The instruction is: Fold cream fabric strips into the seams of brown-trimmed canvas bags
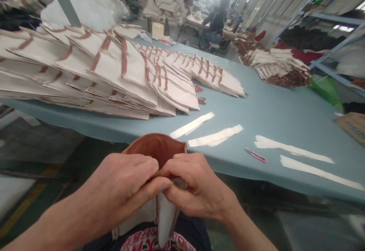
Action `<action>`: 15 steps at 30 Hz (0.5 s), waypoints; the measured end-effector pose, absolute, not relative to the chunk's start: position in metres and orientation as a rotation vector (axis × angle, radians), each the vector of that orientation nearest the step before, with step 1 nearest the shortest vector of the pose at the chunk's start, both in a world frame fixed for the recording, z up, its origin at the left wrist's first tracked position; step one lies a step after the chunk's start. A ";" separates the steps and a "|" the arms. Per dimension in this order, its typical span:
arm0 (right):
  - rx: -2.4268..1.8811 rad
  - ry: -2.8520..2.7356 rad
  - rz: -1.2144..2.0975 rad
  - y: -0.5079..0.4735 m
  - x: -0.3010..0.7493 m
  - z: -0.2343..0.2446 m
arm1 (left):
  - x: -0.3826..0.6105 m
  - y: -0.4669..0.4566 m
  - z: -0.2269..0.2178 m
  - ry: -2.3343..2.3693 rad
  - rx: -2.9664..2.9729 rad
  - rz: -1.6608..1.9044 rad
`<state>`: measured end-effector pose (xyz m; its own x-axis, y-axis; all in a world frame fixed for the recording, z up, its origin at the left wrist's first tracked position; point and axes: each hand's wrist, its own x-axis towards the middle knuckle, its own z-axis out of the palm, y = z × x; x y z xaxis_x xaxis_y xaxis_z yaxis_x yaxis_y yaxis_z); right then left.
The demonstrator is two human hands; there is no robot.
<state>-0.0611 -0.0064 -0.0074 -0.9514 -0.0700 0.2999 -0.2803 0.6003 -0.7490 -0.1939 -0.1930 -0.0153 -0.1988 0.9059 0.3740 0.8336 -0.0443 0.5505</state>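
Note:
Just off the table's front edge, both hands grip the rim of a fabric pouch (155, 142), with brown lining showing at its mouth and off-white cloth below. My left hand (122, 184) is closed on the near rim, thumb pointing right. Touching it, my right hand (196, 186) pinches the same rim, fingers curled over the edge. Below the right hand hangs a pale flap (167, 217). The fingertips hide part of the rim. On the table ahead lie white strips (216, 135) and pink-handled thread snips (256, 155).
Stacked off-white pieces with brown bands (99, 68) cover the left of the blue table (236, 110). More white strips (296, 148) lie at the right. A cloth pile (279, 65) and a cardboard box (352, 127) are farther right. A person (215, 25) sits in the background.

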 end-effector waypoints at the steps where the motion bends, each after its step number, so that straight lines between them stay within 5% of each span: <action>1: 0.279 -2.591 1.301 -0.006 -0.061 -0.009 | -0.194 -0.191 -0.018 2.032 1.859 1.111; 7: 0.143 -2.596 1.491 0.007 -0.061 -0.024 | -0.198 -0.192 -0.022 1.681 1.402 1.317; 15: -0.121 -2.275 2.221 0.017 -0.053 -0.048 | -0.186 -0.208 -0.017 1.455 0.895 1.477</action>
<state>-0.0532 0.0169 -0.0482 -0.9963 0.0262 -0.0818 0.0825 0.0232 -0.9963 -0.1860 -0.2081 -0.0167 -0.3776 0.9230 -0.0742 -0.0880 0.0440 0.9952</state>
